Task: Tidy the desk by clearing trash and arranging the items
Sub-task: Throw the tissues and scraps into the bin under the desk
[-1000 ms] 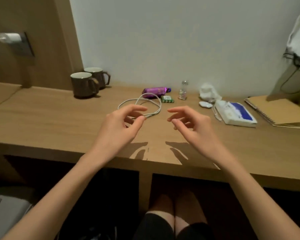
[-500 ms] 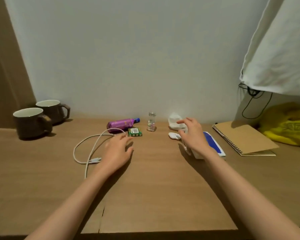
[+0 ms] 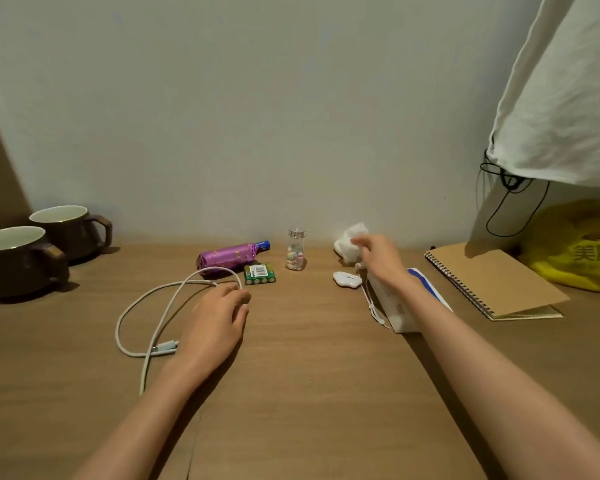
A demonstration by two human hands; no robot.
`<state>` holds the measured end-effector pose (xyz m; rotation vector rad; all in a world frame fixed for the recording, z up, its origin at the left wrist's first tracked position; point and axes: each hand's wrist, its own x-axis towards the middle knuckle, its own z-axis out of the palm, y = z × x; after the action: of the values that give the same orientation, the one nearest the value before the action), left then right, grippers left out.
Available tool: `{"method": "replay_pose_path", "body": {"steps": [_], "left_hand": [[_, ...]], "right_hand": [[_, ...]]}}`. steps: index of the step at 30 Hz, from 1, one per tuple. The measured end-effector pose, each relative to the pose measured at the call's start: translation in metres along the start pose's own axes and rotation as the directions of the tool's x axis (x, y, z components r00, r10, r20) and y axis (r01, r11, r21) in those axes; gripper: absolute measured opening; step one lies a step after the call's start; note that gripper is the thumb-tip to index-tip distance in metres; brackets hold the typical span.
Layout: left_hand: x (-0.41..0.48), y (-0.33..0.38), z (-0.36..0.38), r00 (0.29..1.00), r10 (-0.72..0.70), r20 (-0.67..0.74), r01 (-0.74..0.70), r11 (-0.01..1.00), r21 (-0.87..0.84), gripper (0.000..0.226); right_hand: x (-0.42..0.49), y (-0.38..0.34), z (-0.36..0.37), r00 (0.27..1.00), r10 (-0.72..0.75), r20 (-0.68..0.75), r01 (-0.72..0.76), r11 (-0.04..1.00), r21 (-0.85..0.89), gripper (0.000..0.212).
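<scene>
From the head view, my right hand (image 3: 378, 263) has moved on from the tissue pack (image 3: 387, 301), where it was half a second ago. It is now at the crumpled tissue (image 3: 347, 242), which lies against the wall at the back of the desk (image 3: 309, 375). The fingertips touch the wad, but I cannot tell whether they have closed on it, because the hand hides the contact. My left hand (image 3: 219, 320) has hardly shifted. It lies flat with its fingers relaxed, holding nothing, and its fingertips are at the loop of the white cable (image 3: 165, 347). I take this as the start of the trash step, with the tissue the first thing to go. The cable is not yet coiled.
</scene>
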<state>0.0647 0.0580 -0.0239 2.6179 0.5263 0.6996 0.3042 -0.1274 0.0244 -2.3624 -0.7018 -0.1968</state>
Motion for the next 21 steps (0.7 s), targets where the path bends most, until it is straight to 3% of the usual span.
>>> {"method": "replay_pose_path", "body": {"steps": [3,5,8,12,15,18,21], "left_hand": [[-0.002,0.010,-0.006,0.998,0.019,-0.067,-0.024,0.998,-0.064,0.040],[-0.002,0.020,-0.013,0.992,0.059,-0.114,-0.076,0.986,-0.151,0.047],[-0.006,0.036,-0.021,0.974,0.168,-0.151,-0.209,0.924,-0.320,0.062],[-0.015,0.059,-0.027,0.982,0.186,-0.026,-0.154,0.719,-0.677,0.070],[-0.019,0.066,-0.026,0.976,0.214,0.039,-0.118,0.671,-0.732,0.065],[-0.024,0.071,-0.030,0.986,0.151,0.066,-0.041,0.616,-0.786,0.051],[-0.033,0.069,-0.036,0.998,0.037,0.045,0.012,0.621,-0.784,0.039]], "right_hand": [[-0.013,-0.021,-0.025,0.965,-0.067,-0.253,0.090,0.993,0.078,0.036],[-0.029,-0.039,-0.039,0.951,-0.102,-0.292,0.164,0.967,0.196,0.033],[-0.068,-0.069,-0.046,0.965,-0.190,-0.181,0.242,0.913,0.329,0.029],[-0.119,-0.096,-0.024,0.960,-0.280,0.028,0.236,0.854,0.464,0.015],[-0.139,-0.109,0.001,0.975,-0.194,0.107,0.095,0.804,0.588,0.019],[-0.151,-0.120,0.017,0.981,-0.094,0.168,-0.048,0.728,0.684,0.029],[-0.161,-0.129,0.016,0.984,-0.121,0.131,0.013,0.783,0.622,0.017]]}}
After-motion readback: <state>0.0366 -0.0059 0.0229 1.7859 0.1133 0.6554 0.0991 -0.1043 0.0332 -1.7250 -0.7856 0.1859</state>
